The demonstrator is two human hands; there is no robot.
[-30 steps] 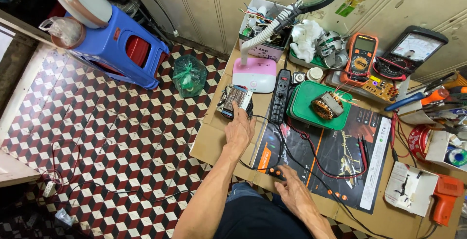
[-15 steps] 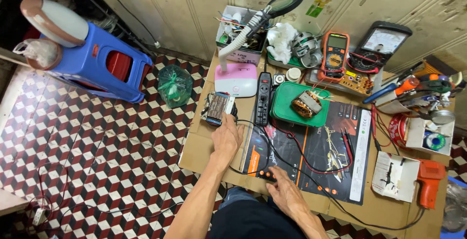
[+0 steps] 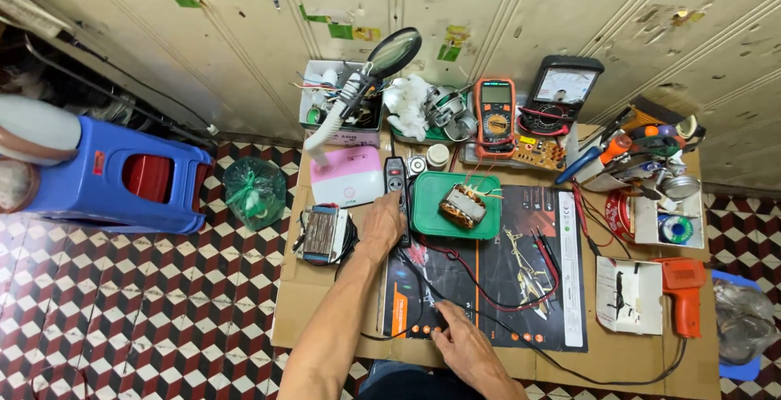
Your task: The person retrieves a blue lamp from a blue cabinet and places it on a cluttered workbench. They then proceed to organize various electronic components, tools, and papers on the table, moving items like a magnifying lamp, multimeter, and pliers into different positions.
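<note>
My right hand was closest to me. It lay on the near edge of the black mat, fingers bent down onto a thin black wire. I could not tell if they pinched it or just pressed on it.

A bit farther out, my left hand reached across the cardboard table top. Its fingers were curled loosely on the low end of a long black remote. I could not tell if they really gripped it. Just left of that hand sat a small metal block with wires.

Right of the remote was a green tray with a coil of copper wire in it. A pink and white box lay past my left hand.

Far back by the wall stood an orange meter and a round looking glass on a bendy arm.
</note>
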